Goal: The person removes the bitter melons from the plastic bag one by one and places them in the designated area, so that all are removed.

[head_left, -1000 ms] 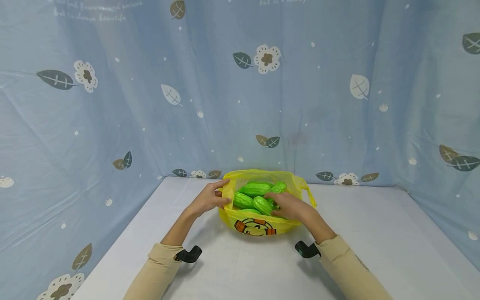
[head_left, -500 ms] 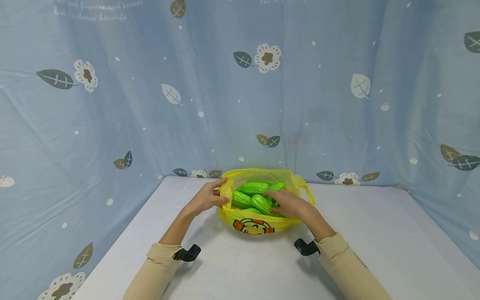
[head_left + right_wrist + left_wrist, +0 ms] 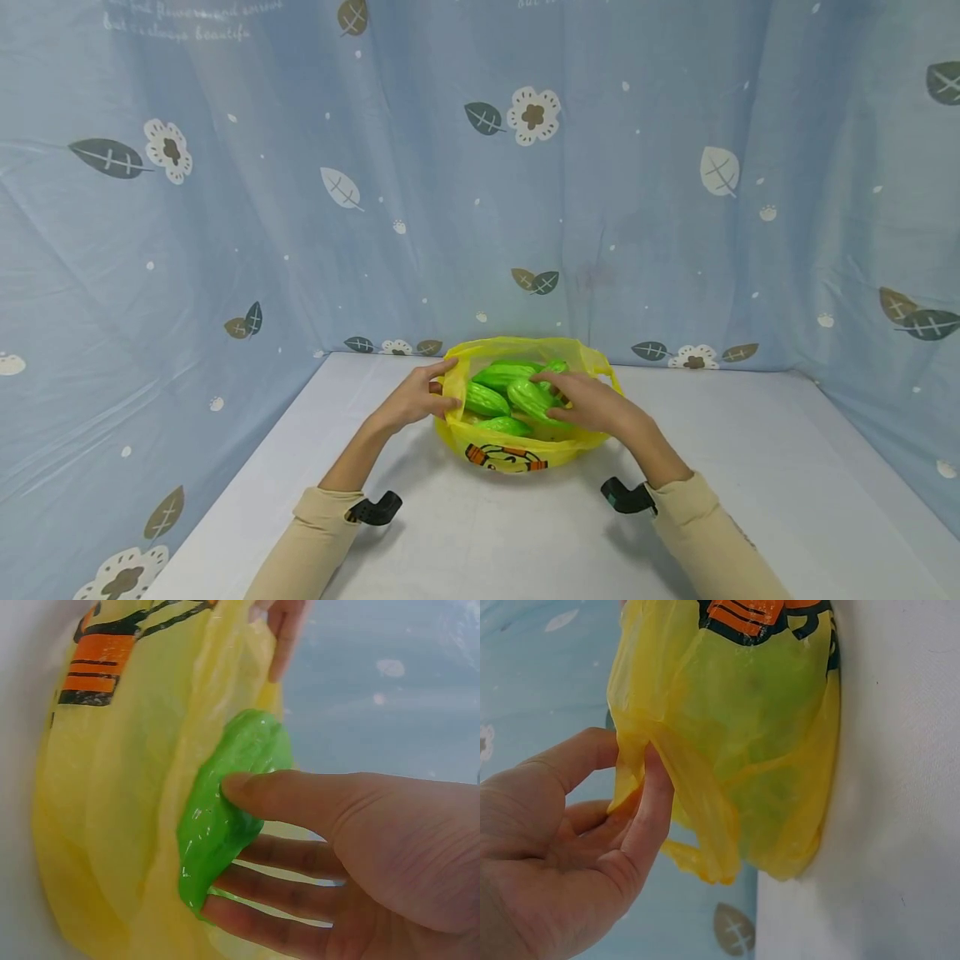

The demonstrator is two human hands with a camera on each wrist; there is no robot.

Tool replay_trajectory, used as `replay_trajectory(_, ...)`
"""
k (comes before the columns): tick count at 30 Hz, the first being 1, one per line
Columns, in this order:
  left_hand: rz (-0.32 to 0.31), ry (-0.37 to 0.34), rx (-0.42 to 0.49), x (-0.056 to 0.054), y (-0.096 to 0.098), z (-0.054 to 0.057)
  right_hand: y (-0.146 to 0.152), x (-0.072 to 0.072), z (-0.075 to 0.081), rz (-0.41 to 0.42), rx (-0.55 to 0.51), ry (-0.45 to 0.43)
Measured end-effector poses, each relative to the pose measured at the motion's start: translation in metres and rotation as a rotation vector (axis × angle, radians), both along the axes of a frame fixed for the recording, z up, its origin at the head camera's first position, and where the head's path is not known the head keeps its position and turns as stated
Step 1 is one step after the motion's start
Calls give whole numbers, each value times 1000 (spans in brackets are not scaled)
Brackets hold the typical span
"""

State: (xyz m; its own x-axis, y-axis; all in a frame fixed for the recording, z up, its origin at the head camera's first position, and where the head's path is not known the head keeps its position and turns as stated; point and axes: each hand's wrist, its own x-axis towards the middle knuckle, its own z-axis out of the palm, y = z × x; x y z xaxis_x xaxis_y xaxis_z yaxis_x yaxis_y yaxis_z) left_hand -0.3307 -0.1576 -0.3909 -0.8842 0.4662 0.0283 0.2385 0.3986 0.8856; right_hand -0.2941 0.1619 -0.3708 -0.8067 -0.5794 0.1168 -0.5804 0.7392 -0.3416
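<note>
A yellow plastic bag (image 3: 564, 452) with a cartoon print stands on the table, its mouth spread. Several bright green, ribbed bitter melons (image 3: 486, 400) lie inside. My left hand (image 3: 414, 397) pinches the left edge of the bag's mouth; the left wrist view shows the yellow film (image 3: 705, 817) between thumb and fingers. Over the right part of the opening, my right hand (image 3: 596, 407) grips one bitter melon (image 3: 531, 399). In the right wrist view, the thumb lies across that bitter melon (image 3: 225, 802) with the fingers behind it. Bag film hides part of the contents.
A white table surface (image 3: 480, 533) extends in front of the bag and to both sides. Behind it hangs a blue curtain (image 3: 450, 208) with leaves and flowers. Black wrist devices (image 3: 377, 508) sit at both sleeves. A handle loop hangs at the bag's left end (image 3: 712, 847).
My right hand has shifted slightly right and up, drawing its bitter melon away from the one lying below, which now shows more. The left hand stays on the bag's edge.
</note>
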Motion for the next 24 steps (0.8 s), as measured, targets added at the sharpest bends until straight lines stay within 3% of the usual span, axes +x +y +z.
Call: replay_trajectory(24, -2, 8, -16, 1, 2, -2, 32, 11, 7, -38, -164, 97)
